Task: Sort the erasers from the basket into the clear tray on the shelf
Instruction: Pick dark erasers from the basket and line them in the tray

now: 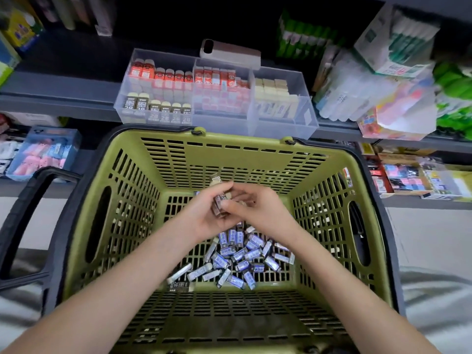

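A green plastic basket (107, 226) with black handles fills the lower view. Several small erasers in blue-and-white sleeves (237, 259) lie heaped on its floor. Both hands meet above that heap. My left hand (207, 215) is cupped around a small stack of brown-sleeved erasers (220, 201). My right hand (258, 208) presses its thumb and fingers against the same stack. Behind the basket, on the grey shelf, stands the clear tray (293, 123), divided into compartments that hold red-sleeved, brown 2B and cream erasers.
A phone (229, 53) lies on the shelf behind the tray. Packs of white and pink stationery (370, 98) pile at the tray's right. A blue box of pink items (43, 152) sits on the lower shelf at left. More boxed goods (408, 175) are at right.
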A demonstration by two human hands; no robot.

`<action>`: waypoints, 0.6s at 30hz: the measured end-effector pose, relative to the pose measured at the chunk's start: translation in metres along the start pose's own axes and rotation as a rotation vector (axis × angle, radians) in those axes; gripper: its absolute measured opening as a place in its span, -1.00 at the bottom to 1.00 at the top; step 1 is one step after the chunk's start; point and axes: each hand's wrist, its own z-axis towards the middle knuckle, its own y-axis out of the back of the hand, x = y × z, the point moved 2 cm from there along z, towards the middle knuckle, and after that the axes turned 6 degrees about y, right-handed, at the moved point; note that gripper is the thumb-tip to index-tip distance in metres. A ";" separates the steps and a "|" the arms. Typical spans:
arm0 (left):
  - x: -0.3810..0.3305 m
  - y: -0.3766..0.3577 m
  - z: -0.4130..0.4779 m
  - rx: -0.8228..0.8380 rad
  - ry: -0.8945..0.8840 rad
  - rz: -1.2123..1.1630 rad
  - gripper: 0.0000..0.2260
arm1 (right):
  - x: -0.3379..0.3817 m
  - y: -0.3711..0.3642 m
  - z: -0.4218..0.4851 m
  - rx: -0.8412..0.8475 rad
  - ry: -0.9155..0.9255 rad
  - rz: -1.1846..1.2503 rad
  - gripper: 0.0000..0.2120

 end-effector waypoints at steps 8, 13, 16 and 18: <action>-0.025 0.015 -0.002 -0.138 -0.166 0.332 -0.87 | -0.054 -0.002 0.001 0.174 -0.040 -0.262 -0.78; -0.033 0.029 -0.004 -0.181 -0.193 0.502 -0.83 | -0.095 -0.069 0.015 0.443 0.085 -0.661 -0.70; -0.034 0.041 -0.002 -0.285 -0.194 0.558 -0.82 | -0.108 -0.084 0.024 0.540 0.139 -0.777 -0.74; -0.033 0.049 0.000 -0.355 -0.186 0.608 -0.82 | -0.112 -0.084 0.024 0.528 0.154 -0.765 -0.75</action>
